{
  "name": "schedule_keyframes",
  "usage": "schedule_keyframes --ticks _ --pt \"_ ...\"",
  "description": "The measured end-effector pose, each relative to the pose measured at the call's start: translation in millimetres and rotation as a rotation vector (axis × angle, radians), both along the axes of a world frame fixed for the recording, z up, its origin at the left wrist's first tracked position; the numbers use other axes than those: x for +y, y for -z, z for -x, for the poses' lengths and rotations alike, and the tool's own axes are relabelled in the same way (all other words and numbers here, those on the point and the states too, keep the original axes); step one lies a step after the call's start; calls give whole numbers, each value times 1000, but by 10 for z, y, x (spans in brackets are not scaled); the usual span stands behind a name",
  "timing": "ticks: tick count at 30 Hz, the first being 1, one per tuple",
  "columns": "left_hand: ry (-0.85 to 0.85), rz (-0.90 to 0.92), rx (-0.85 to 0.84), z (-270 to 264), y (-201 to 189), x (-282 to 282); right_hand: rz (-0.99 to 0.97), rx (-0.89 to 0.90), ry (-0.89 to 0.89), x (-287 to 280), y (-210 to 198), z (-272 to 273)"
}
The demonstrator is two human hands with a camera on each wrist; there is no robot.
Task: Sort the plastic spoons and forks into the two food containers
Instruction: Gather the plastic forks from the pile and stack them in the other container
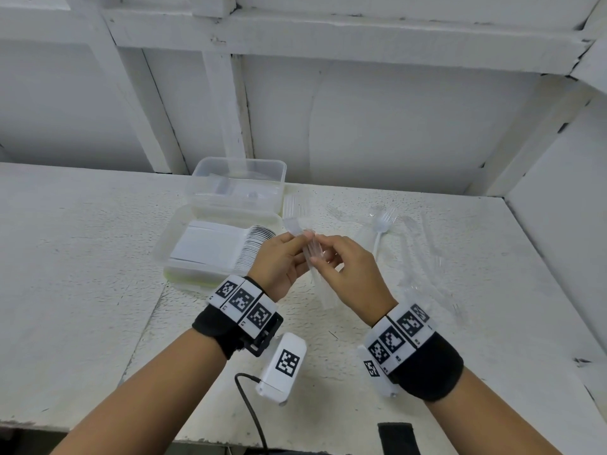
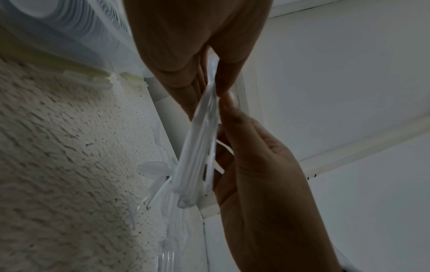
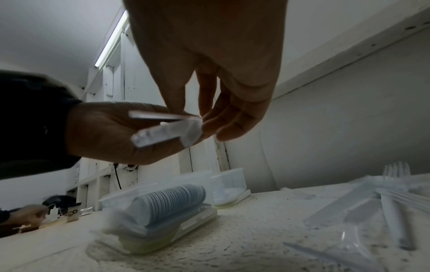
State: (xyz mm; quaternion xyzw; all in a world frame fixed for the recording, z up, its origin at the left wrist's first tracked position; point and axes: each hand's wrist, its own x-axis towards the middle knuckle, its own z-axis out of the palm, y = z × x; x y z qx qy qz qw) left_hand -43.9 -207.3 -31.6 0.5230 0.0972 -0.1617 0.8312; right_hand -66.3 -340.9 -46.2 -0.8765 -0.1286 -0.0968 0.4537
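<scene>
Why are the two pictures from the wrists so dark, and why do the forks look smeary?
Left wrist view: dim and grainy, the bunch of clear forks streaked by motion blur. Right wrist view: the hands are dark against the pale wall and a bright tube light; the near container of spoons is soft. Head view: evenly lit, straight beams bowed by the wide lens.

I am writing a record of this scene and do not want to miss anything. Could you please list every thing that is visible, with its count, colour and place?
near container: one, clear, table left, holds a packed row of white spoons.
far container: one, clear, behind the near one, contents unclear.
bundle of forks: one, clear, held between both hands; number cannot be told.
loose forks: several, clear or white, table right; exact count unclear.
table: one, white, rough.
white device: one, with black cable, table front.
left hand: grips the bundle.
right hand: pinches the bundle.
</scene>
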Motion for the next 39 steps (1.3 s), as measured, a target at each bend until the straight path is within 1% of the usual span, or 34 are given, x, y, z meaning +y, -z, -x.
schedule_keyframes --ticks 5,8,14,16,18,22,24,26,28,29,31,32,33,35,37,39 --pt "-19 5 16 -23 32 -20 34 26 14 -41 21 -5" --pt "-22 27 28 -33 24 -41 0 53 11 -40 13 14" --pt "-2 32 18 -53 32 -66 -138 301 -82 14 -44 68" --pt "11 6 33 -70 37 -55 -173 355 -92 13 -37 67" --pt "40 -26 37 -80 41 -43 -189 364 -105 6 -27 56" --pt "162 -150 17 -77 17 -20 -161 379 -124 8 -23 29" --pt "178 -183 16 -106 21 15 -121 387 -147 6 -50 7" --pt "181 -198 13 -138 17 61 44 316 -178 -34 -107 -46" --pt "213 -231 -10 -158 -11 105 255 172 -184 -95 -177 -138" --pt "234 -257 -26 -171 -32 133 318 98 -154 -119 -228 -194" --pt "279 -325 -48 -211 -101 202 344 -83 -81 -154 -359 -316" --pt "316 -365 -57 -244 -147 248 343 -198 -74 -164 -433 -370" --pt "373 -413 -77 -286 -205 299 372 -314 -96 -166 -498 -425" --pt "520 -521 -137 -377 -345 404 542 -494 -184 -133 -588 -543" --pt "655 -624 -205 -487 -474 502 764 -573 -294 -53 -633 -667" --pt "764 -677 -238 -615 -566 590 876 -576 -389 18 -677 -768"
